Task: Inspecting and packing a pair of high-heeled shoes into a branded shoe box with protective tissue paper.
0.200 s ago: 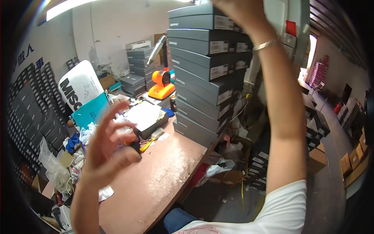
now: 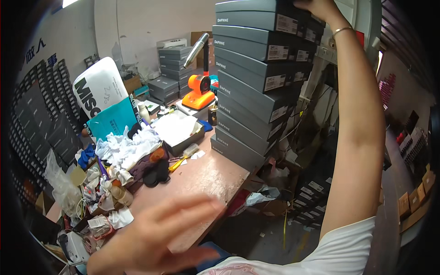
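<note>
Head view: my right hand (image 2: 318,8) grips the top grey box (image 2: 256,5) of the leaning stack (image 2: 256,78). My left hand (image 2: 158,240) hangs open, blurred, holding nothing. A careless tug could topple the boxes onto the table (image 2: 206,176).

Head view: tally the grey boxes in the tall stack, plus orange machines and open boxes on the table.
Grey boxes in the tall stack: 9, as far as edges show
Orange machine: 1
Open box: 1
Total: 11

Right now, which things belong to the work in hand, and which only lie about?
In hand:
right hand on the top box of the grey box stack
left hand, blurred, holding nothing

Lying about:
orange tool
open box
white rags
</note>
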The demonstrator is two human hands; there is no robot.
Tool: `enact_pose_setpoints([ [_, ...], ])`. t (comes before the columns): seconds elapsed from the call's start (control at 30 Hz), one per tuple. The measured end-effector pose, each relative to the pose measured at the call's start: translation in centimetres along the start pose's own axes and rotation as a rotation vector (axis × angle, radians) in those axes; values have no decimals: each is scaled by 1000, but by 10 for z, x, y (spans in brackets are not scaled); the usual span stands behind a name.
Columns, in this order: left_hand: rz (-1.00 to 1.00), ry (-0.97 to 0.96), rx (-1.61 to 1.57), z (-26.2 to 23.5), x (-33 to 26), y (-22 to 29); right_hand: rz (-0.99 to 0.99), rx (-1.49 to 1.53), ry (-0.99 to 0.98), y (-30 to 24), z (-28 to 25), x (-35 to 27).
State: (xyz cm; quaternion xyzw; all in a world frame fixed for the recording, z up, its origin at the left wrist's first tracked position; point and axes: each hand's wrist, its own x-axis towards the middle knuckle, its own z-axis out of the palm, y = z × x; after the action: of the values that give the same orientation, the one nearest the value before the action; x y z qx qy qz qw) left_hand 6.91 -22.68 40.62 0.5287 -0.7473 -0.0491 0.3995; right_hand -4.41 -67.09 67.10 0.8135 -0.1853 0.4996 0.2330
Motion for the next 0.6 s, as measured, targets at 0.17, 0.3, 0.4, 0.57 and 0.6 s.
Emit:
enact_pose_setpoints([
  [0.17, 228, 15, 83, 20, -20, 51, -151, 217, -7, -80, 53, -93],
  [0.3, 350, 90, 146, 25, -44, 61, -448, 631, -612, -229, 63, -216],
  [0.4, 358, 120, -58, 37, -69, 67, -617, 760, -1112, -313, 85, -330],
  [0.57, 96, 319, -207, 66, -147, 109, -926, 1121, -1309, -508, 55, -461],
  [0.6, 5, 315, -199, 63, -163, 123, -944, 1311, -1275, -548, 33, -480],
])
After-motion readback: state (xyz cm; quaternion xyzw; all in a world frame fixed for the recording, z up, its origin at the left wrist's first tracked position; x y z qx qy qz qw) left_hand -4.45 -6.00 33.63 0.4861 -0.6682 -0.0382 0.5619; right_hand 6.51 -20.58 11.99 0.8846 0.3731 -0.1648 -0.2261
